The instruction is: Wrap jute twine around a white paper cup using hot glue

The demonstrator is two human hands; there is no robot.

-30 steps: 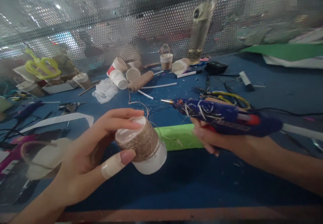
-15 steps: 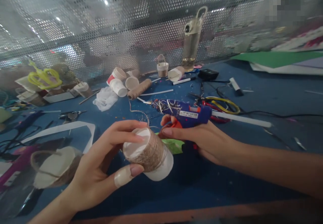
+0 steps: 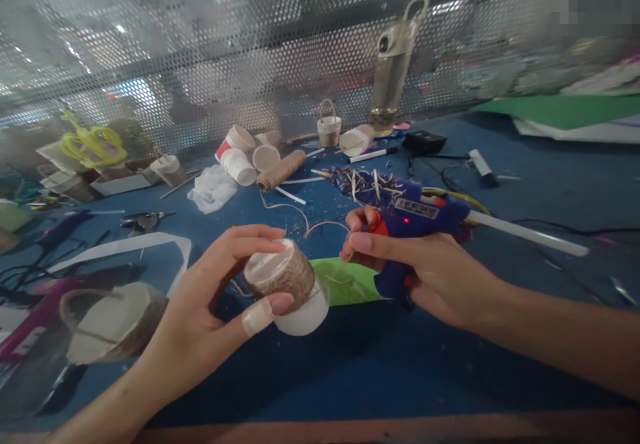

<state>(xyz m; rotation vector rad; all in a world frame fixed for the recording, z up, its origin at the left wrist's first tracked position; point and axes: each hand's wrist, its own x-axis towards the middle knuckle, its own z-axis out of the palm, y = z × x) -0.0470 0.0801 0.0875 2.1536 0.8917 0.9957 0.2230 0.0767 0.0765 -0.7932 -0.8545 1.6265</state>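
My left hand (image 3: 210,311) is closed round a small white paper cup (image 3: 287,284) partly wrapped in brown twine, held on its side above the blue table (image 3: 350,371). A bandage sits on the thumb. A loose twine strand (image 3: 300,221) runs from the cup back to a twine spool (image 3: 280,169). My right hand (image 3: 425,274) grips a blue hot glue gun (image 3: 400,207) smeared with dried glue, nozzle pointing up and left, a white glue stick (image 3: 525,234) jutting from its back. A finger rests at the orange trigger.
A green paper strip (image 3: 345,281) lies under the hands. Another twine-wrapped cup (image 3: 113,321) lies at left. Paper cups (image 3: 240,157), a tiny basket (image 3: 329,126), a bottle (image 3: 395,64), yellow scissors (image 3: 93,144), pliers and cables litter the back. A perforated metal screen stands behind.
My right hand brought the glue gun from the right toward the cup, then raised and tilted its nozzle up and left. The left hand kept hold of the cup, turning it slightly.
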